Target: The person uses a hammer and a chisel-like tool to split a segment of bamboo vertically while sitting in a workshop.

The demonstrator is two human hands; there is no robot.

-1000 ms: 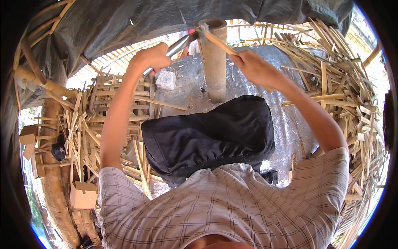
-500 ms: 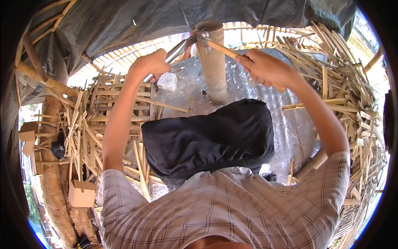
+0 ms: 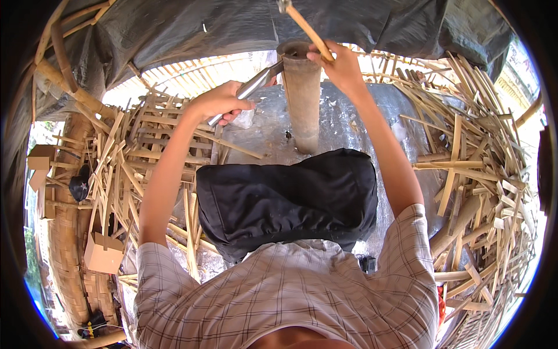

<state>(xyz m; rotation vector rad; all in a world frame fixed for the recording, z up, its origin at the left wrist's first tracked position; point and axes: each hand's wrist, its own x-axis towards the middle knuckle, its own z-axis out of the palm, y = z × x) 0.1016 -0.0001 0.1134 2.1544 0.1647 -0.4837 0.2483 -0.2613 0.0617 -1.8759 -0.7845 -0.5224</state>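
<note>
landmark: pale brown, hollow, cylindrical bamboo tube [image 3: 303, 110], the workpiece. stands upright, open end up, foot on a grey, shiny, flat sheet [image 3: 349, 113].

left hand [image 3: 224, 102]: left of the tube. fingers curled closed round the silver, cylindrical handle of a dark-bladed metal tool [image 3: 254, 86]; blade end lies at the tube's left side, near the rim. bites in or merely rests there: cannot tell.

right hand [image 3: 343, 67]: just right of the tube's rim. fingers closed on the light wooden handle of a small grey-headed hammer [image 3: 307, 29]; forefinger beside the rim, contact unclear. hammer head raised beyond the tube, apart from the blade.

nearby: pale, rough, stone-like block [image 3: 246, 120] left of the tube, partly behind the left hand; crumpled black cloth [image 3: 285, 198] on the tube's near side; heap of split tan bamboo strips [image 3: 465, 145] to its right.

step, judged: working the blade at the tube's upper left edge, hammer poised. next move seems to call for a steady blade against the tube and a square blow, left fingers clear.
</note>
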